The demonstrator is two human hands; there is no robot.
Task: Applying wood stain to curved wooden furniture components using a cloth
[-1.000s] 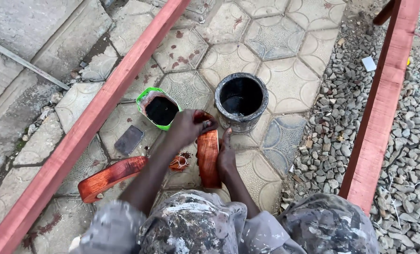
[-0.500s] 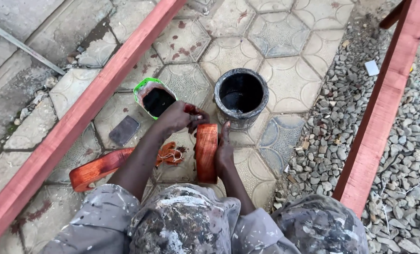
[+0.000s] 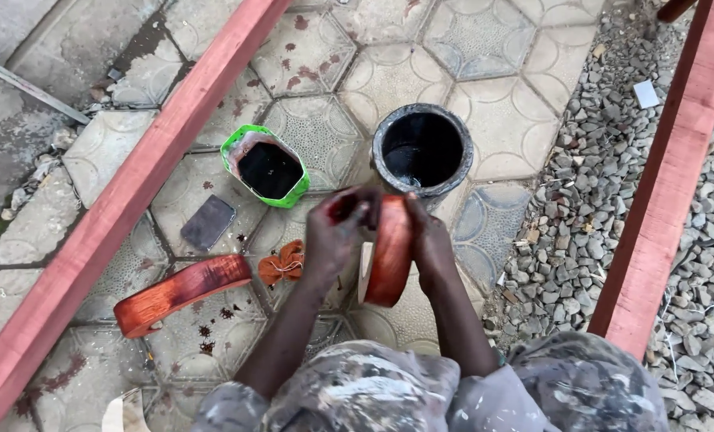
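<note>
- Curved red-stained wooden piece (image 3: 390, 250) stands on edge above the hexagonal paving stones (image 3: 485, 48), clasped between both hands.
- Right hand (image 3: 431, 244) grips its right side; the fingers are hidden behind it.
- Left hand (image 3: 337, 232) pinches its top, stained fingertips partly blurred.
- Round black paint bucket (image 3: 422, 150) sits just beyond.
- Green-rimmed cut container (image 3: 265, 166) lies left, near the long red-stained timber beam (image 3: 145, 172).

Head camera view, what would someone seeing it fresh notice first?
Probably the curved, red-stained wood piece at centre, held upright between the left hand and the right hand. Just beyond stand a round black pot and a green-rimmed tub of dark liquid on the patterned pavers. Long red-stained beams run along both sides.
</note>
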